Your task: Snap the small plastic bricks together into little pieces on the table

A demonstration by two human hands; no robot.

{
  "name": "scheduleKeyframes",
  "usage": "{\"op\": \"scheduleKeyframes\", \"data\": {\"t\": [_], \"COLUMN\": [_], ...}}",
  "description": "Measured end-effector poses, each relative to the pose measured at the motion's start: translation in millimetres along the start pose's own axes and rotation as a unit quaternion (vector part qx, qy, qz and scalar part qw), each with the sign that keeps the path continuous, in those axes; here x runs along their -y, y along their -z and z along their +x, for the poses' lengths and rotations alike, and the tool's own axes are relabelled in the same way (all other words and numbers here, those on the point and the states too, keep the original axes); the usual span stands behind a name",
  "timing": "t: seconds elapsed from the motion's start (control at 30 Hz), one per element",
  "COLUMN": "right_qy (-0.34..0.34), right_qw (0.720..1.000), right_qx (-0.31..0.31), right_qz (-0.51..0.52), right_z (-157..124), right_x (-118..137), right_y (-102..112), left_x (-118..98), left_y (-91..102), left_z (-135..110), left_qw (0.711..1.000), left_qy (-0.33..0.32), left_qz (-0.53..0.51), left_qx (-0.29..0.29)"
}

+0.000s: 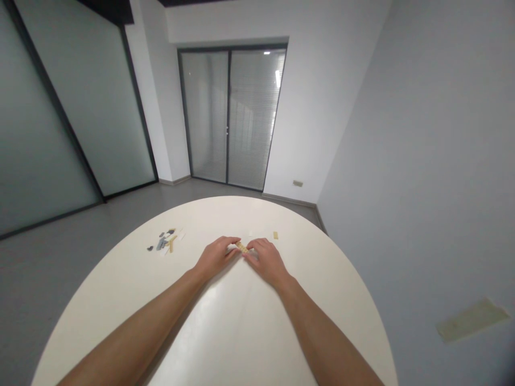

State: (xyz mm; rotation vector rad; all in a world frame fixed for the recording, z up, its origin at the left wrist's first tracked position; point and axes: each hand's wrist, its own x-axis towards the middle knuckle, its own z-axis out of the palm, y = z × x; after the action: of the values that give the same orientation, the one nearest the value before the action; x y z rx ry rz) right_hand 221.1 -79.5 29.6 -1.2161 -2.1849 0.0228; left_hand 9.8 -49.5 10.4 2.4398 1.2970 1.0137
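Note:
Both hands meet over the middle of a round white table (241,332). Between their fingertips is a small tan studded building-brick piece (242,246), tilted down toward the right. My left hand (217,256) pinches its left end between thumb and fingers. The right end is gripped by my right hand (266,259), whose fingertips cover part of it. A separate flat tan piece (276,235) lies just beyond my right hand. Near the hands on the far side is a faint whitish piece (250,234), too small to make out.
A loose pile of grey, dark and tan brick pieces (162,243) lies at the table's left, with one dark piece (150,248) apart from it. Beyond the table's rounded far edge are a glass door (229,118) and frosted panels (80,107). A wall (434,161) rises on the right.

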Motion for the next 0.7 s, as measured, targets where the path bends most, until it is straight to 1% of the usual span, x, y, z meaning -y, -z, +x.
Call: {"op": "scheduleKeyframes", "data": {"t": [0.23,0.37,0.6,0.7], "right_qy": [0.010,0.009,0.021,0.032], "right_qw": [1.000,1.000,1.000,0.999], "right_qx": [0.005,0.002,0.002,-0.008], "right_qz": [0.005,0.007,0.007,0.010], "right_z": [0.8,0.7,0.7,0.9], "right_x": [0.0,-0.8,-1.8,-2.9], "right_y": [-0.6,-1.3,-2.6,-4.2], "left_x": [3.5,3.3,-2.8,-4.0], "left_y": [-1.7,-1.4,1.2,2.2], "left_z": [0.9,1.9,2.3,2.4], "left_qw": [1.000,1.000,1.000,0.999], "left_qy": [-0.013,-0.009,0.001,0.005], "left_qz": [-0.008,-0.005,-0.020,-0.037], "left_qx": [-0.009,-0.015,-0.004,0.004]}}
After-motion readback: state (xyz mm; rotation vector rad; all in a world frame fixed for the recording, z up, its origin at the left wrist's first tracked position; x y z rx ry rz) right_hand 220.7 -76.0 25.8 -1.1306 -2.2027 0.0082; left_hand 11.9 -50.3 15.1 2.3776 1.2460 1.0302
